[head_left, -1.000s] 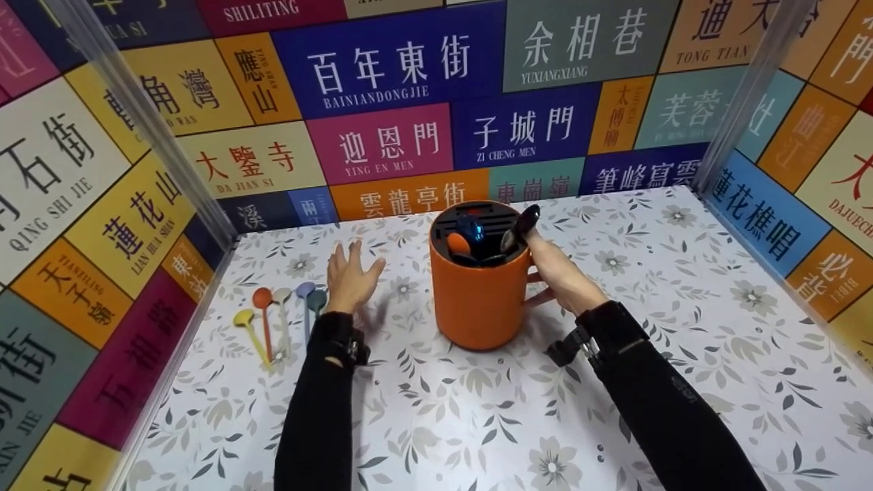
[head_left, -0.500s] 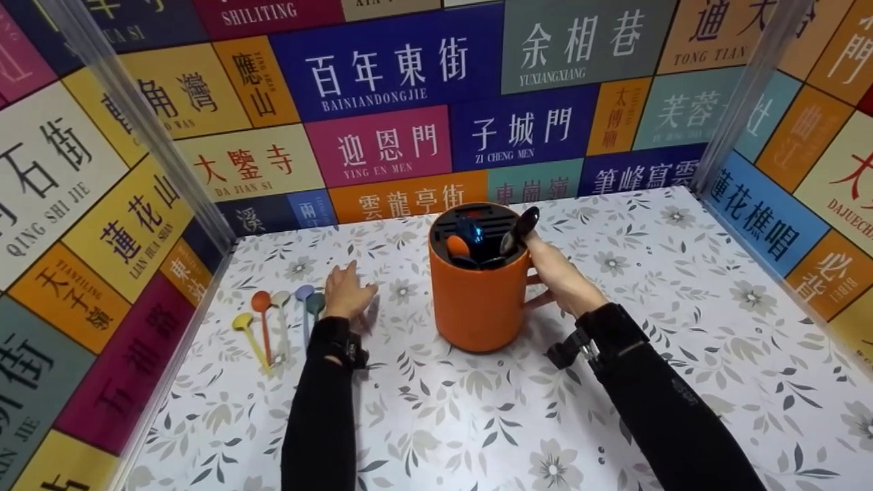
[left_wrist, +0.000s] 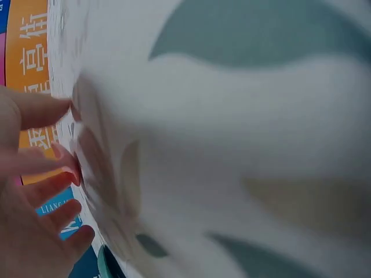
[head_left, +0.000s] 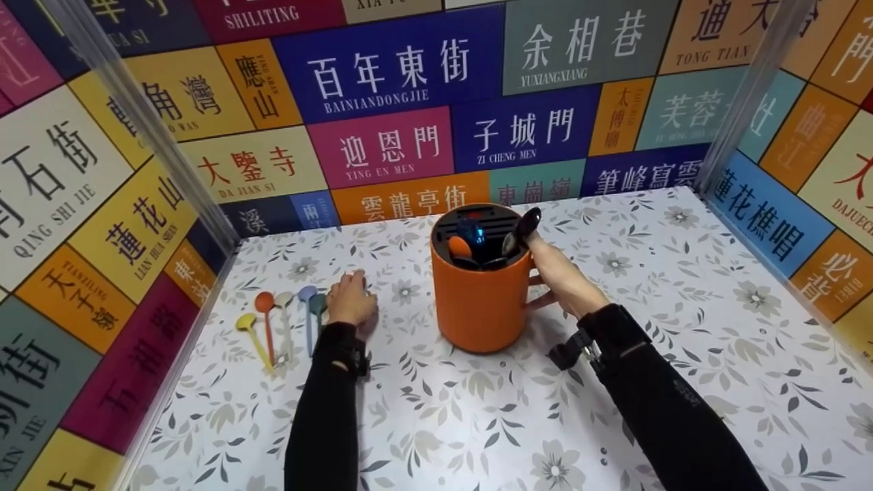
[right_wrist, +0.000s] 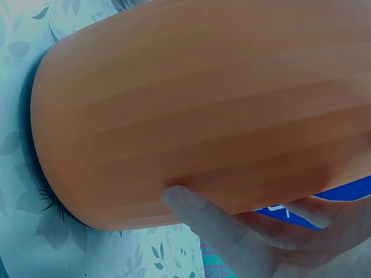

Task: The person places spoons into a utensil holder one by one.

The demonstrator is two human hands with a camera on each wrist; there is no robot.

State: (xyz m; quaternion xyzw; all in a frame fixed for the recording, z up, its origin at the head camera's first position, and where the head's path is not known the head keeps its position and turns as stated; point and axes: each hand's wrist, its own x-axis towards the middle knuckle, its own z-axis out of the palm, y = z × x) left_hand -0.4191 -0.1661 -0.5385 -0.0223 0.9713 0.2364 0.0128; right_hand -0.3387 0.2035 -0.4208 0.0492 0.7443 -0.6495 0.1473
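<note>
In the head view a big orange mug-shaped holder (head_left: 481, 310) with a black slotted top stands upright on the table. My right hand (head_left: 566, 276) grips its handle; a fingertip (right_wrist: 179, 197) presses the orange wall in the right wrist view. Left of the holder, my left hand (head_left: 351, 301) is down at the tabletop with nothing seen in it. Its fingertips (left_wrist: 72, 168) meet the patterned surface in the left wrist view, fingers loosely bent. Just beside this hand lies a dark green spoon (head_left: 317, 307), its handle partly hidden by the wrist.
Further left lie a lavender spoon (head_left: 307, 293), a cream spoon (head_left: 285, 298), a red spoon (head_left: 264, 301) and a yellow spoon (head_left: 246, 322). A dark spoon-like piece (head_left: 528, 221) sticks up from the holder. Sign-covered walls (head_left: 389, 75) enclose the table at the back and sides.
My left hand has come down and back toward me, its spread fingers drawing in close to the tabletop. The right hand and the orange holder have stayed in place.
</note>
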